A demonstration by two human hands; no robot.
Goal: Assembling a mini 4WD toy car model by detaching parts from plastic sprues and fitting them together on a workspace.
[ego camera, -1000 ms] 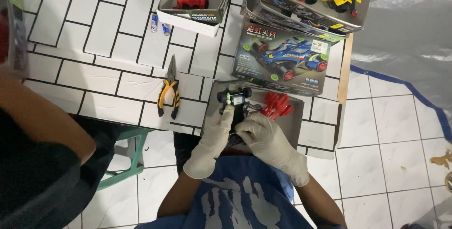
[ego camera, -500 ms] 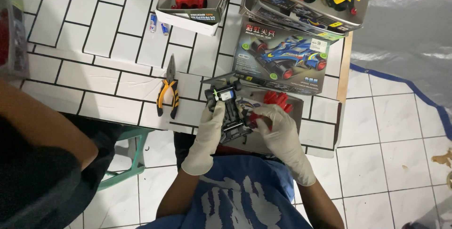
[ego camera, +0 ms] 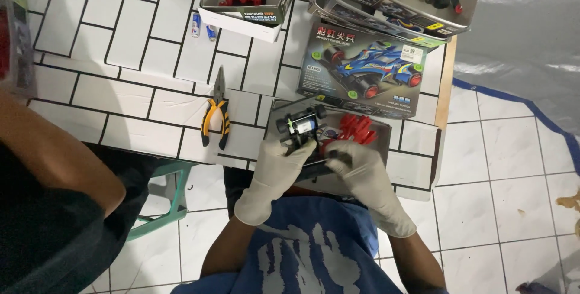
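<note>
Over the open box tray point(ego camera: 386, 167) at the table edge, both gloved hands are gripping the black toy car chassis point(ego camera: 300, 129): left hand point(ego camera: 279, 167) wrapping its side; right hand point(ego camera: 356, 167) pinching the rear; wheels are sitting on already, red body shell point(ego camera: 357, 128) lying unattached beside it.

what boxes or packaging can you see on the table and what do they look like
Flat box lid, right of middle: grey, blue race car picture.
Open box, top middle: grey, holds red car shell.
Open tray box, top right: grey, holds yellow car shell.
Open box, under gloved hands: grey, red parts inside.

Yellow-handled pliers point(ego camera: 216, 117), two small batteries point(ego camera: 202, 29), green stool point(ego camera: 166, 200) beneath tiled table point(ego camera: 109, 88).
</note>
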